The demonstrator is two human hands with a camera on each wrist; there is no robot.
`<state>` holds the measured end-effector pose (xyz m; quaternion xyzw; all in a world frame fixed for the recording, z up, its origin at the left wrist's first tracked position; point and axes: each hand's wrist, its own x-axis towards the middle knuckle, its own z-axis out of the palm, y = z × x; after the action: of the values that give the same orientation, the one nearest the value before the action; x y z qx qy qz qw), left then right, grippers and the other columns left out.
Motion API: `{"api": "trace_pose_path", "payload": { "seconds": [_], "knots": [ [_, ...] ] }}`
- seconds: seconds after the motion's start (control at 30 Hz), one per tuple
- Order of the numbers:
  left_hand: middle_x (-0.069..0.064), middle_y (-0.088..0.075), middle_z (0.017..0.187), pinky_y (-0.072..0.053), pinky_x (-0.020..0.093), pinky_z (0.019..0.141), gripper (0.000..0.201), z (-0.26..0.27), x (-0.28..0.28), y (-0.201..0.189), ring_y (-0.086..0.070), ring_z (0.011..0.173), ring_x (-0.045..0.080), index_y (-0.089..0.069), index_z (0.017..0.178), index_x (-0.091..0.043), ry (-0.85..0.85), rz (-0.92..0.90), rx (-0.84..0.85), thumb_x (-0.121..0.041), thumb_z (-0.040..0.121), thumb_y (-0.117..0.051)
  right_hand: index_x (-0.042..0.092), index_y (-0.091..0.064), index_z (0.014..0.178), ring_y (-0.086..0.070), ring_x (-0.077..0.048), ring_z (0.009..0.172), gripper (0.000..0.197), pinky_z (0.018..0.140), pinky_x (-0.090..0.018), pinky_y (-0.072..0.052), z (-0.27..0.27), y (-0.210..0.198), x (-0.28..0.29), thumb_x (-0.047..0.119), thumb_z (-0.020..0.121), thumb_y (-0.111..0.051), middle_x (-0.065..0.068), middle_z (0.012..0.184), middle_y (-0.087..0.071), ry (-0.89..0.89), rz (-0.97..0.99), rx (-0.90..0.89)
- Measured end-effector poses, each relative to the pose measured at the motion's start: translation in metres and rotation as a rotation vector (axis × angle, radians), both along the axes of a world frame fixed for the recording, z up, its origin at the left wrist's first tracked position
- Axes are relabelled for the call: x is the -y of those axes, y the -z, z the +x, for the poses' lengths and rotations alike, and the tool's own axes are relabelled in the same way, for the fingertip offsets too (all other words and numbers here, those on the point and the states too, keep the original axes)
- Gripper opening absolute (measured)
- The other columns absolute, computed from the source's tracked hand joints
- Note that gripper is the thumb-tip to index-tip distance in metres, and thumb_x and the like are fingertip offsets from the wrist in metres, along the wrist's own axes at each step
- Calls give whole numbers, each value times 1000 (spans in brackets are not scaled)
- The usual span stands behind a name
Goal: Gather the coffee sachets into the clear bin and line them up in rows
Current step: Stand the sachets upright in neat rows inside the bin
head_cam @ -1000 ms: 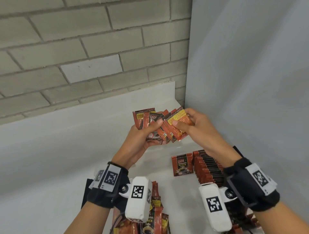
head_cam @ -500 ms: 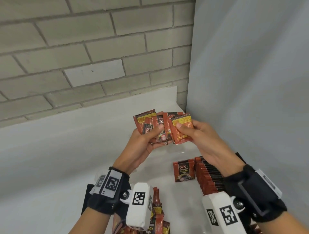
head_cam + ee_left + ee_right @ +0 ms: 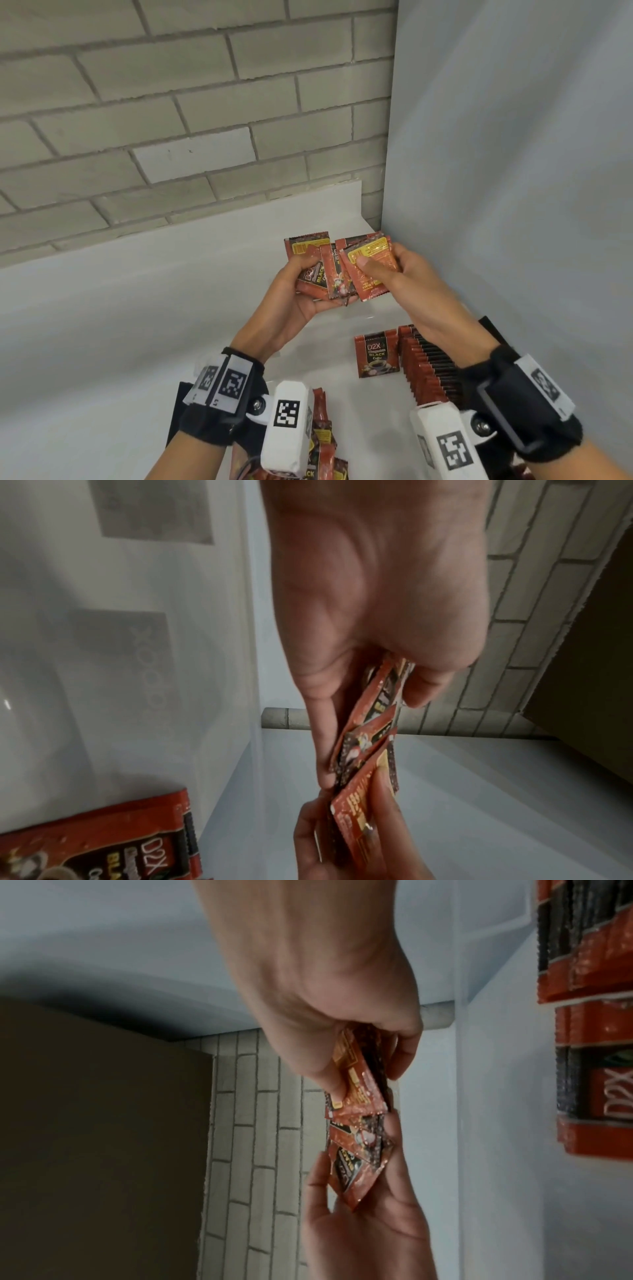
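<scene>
Several red sachets (image 3: 337,270) fanned out, held up above the clear bin (image 3: 368,313). Gripped by the left hand (image 3: 291,301), thumb curled over the fronts, fingers behind. Pinched at the near edge by the right hand (image 3: 407,274), thumb on a yellow-labelled packet. Below, inside the bin, a packed row of sachets (image 3: 428,366) stood on edge, one single sachet (image 3: 376,354) facing out beside it. More loose sachets (image 3: 325,442) piled between the wrists.

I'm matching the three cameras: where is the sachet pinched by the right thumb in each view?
Head: sachet at centre, rightmost of the fan.
Left wrist: sachet low, right of centre, under the thumb.
Right wrist: sachet at centre, below the palm.
Shared landmark: brick wall.
</scene>
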<state>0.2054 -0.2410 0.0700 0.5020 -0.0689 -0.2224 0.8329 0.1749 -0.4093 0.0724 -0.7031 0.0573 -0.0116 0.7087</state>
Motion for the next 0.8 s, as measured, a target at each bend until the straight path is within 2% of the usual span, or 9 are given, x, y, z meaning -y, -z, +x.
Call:
{"api": "trace_pose_path", "payload": {
  "seconds": [0.07,0.13,0.37,0.47,0.53,0.6,0.67,0.73,0.8],
  "knots": [
    [15,-69,110,-53,53,88,34,-1,-1,0,-68,97,34,-53,121,-7,30,-24,-3,-13,88,-45,25,-59,116,-67,-1,93,24,67,-10,-50,-1,-1,-1,25,92,-63,9,106,-71,9,-29,33],
    [17,-71,106,-52,54,88,28,-1,-1,1,-70,91,32,-54,119,-6,22,23,25,-7,96,-39,26,-59,114,-67,0,91,23,67,-9,-50,-1,-1,-2,24,91,-64,8,105,-71,8,-41,50],
    [19,-68,114,-55,50,87,32,1,0,1,-68,99,32,-53,127,-4,-16,114,90,-13,97,-47,24,-55,123,-65,-6,100,33,75,-15,-51,-1,-2,-2,25,91,-64,6,110,-68,24,-83,84],
    [15,-68,116,-52,48,93,37,1,0,4,-67,104,28,-53,128,-8,0,141,128,-19,93,-50,23,-54,124,-65,-7,101,36,76,-16,-52,0,-2,0,26,90,-64,6,111,-68,32,-94,91],
    [9,-69,114,-54,41,92,36,1,-1,6,-67,101,22,-54,127,-12,3,186,175,-23,93,-48,24,-54,125,-65,-7,102,36,79,-18,-52,0,-1,-1,27,90,-64,6,112,-68,43,-74,89],
    [3,-70,108,-53,32,84,30,2,0,8,-65,95,15,-56,122,-17,-31,196,209,-25,96,-45,25,-53,125,-65,-9,103,35,86,-24,-53,1,-1,-2,26,92,-63,5,114,-67,78,-16,81],
    [0,-69,108,-48,30,81,31,4,0,7,-63,94,11,-54,124,-18,-94,173,213,-27,96,-45,23,-51,126,-67,-11,102,34,87,-28,-55,1,-1,-4,24,93,-60,2,116,-68,83,105,45],
    [-2,-67,110,-46,31,83,36,5,0,7,-61,97,11,-51,129,-18,-137,145,220,-29,96,-44,20,-51,127,-69,-14,101,34,80,-29,-58,0,-1,-6,20,94,-59,-2,117,-68,11,262,-21],
    [-3,-67,115,-48,30,87,37,3,1,6,-61,101,11,-49,133,-18,-132,115,225,-27,97,-42,18,-51,128,-68,-21,105,35,82,-35,-59,-1,0,-10,19,94,-59,-6,119,-68,-80,366,-85]
  ]
}}
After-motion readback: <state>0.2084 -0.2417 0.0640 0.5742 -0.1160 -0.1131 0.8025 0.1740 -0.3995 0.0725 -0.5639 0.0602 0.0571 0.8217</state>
